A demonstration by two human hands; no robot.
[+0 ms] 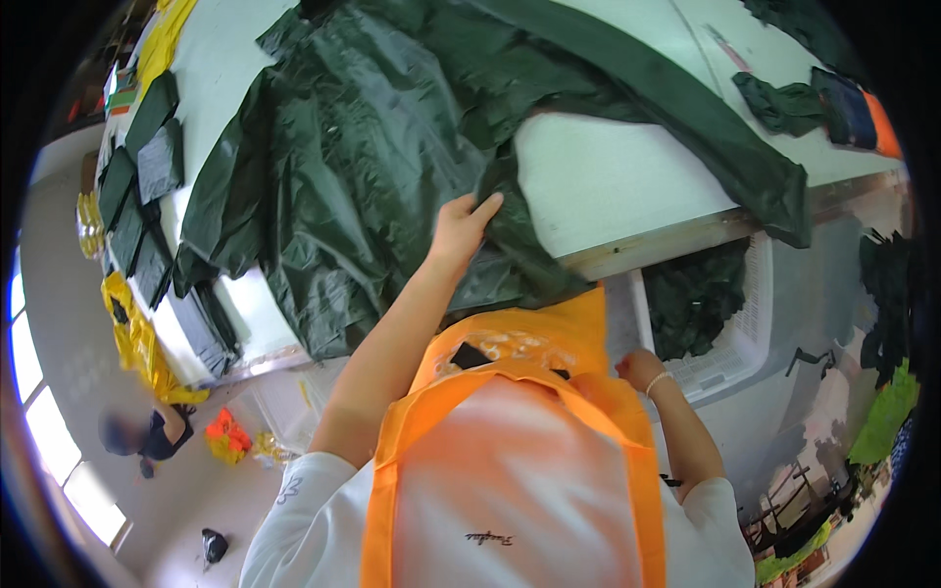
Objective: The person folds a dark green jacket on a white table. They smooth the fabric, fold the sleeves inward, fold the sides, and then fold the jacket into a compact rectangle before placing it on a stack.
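A dark green, shiny waterproof jacket (363,127) lies spread over the white table, one sleeve reaching right past the table edge and its lower part hanging toward me. My left hand (463,230) is closed on the jacket near its right side edge, thumb on top of the fabric. Low at my right side, beside the orange apron (529,328) I wear, is my right hand (639,369). Its fingers are curled in, and whether anything is in them is hidden. Close to it stands a white plastic crate (760,304) holding crumpled dark green garments (694,299).
Folded dark green pieces (157,162) lie along the table's left side, with yellow garments (137,338) by them. More dark green and orange clothing (858,113) sits at the right on the white table (618,181). Another person (162,431) is low at the left.
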